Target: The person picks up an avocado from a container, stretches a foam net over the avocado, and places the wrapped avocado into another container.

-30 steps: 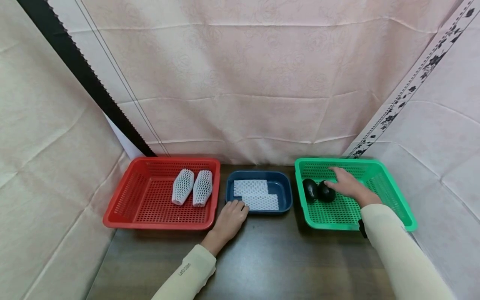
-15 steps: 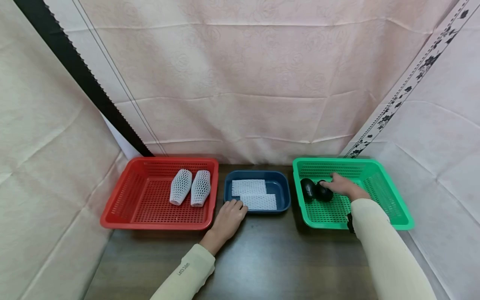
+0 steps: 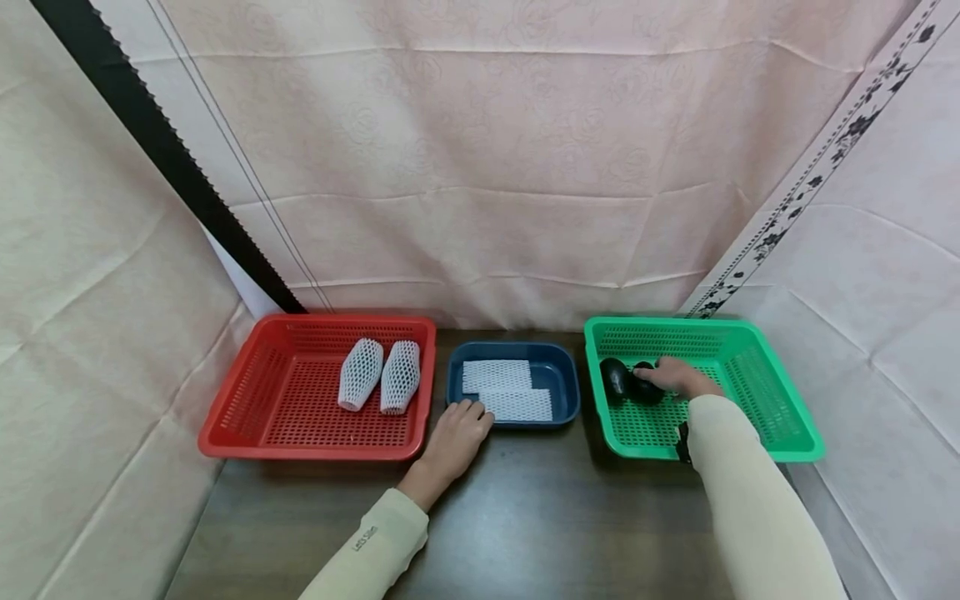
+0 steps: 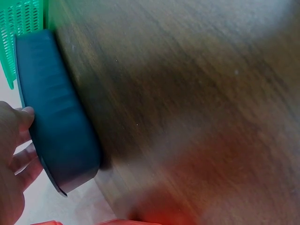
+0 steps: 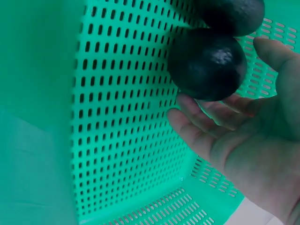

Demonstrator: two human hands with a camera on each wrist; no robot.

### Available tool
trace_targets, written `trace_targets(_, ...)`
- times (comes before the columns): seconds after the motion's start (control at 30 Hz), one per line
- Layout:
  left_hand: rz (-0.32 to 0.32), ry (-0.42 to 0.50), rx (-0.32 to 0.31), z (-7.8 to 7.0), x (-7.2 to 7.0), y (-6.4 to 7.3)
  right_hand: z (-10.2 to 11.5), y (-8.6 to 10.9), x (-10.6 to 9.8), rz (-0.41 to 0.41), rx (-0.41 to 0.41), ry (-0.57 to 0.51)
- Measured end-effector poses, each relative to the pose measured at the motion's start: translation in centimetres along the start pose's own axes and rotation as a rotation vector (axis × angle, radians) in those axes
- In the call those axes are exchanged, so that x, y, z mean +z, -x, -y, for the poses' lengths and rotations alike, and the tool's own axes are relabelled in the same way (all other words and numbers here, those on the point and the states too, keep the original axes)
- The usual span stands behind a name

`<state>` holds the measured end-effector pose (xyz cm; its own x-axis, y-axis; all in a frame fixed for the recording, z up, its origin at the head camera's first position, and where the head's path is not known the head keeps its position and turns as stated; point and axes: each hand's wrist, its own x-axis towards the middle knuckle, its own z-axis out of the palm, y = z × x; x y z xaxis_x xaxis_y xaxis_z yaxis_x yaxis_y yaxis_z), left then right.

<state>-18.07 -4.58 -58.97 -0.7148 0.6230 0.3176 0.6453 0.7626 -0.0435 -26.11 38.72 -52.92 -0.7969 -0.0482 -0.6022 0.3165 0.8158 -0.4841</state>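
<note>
Two dark fruits (image 5: 206,64) lie between the hands (image 3: 455,437), nearer the right (image 3: 681,379).

Over the last second, my right hand (image 3: 678,379) has come left and lower in the green basket (image 3: 675,322), closing on the dark fruit (image 3: 647,393) nearer it. One fingertip now reaches farther across the fruit's top, and the wide spread between my digits has narrowed. My sleeve (image 3: 750,500) has followed, crossing the near rim farther left.
</note>
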Motion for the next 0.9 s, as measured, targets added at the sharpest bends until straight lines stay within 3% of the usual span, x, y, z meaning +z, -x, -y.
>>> trace_targets(0.27,0.022,0.009,-0.009,0.1,0.1,0.1,0.2,-0.2,0.8,0.014,0.052,0.020)
trace_targets(0.53,-0.005,0.019,-0.012,0.0,0.1,0.1,-0.2,-0.5,0.5,0.016,0.055,0.031)
trace_targets(0.83,0.013,0.027,-0.024,0.0,0.0,0.1,-0.3,0.4,-0.2,-0.021,-0.016,-0.079)
trace_targets(0.9,0.009,0.028,-0.023,0.0,0.0,0.1,-0.2,0.7,-0.4,-0.046,-0.039,-0.053)
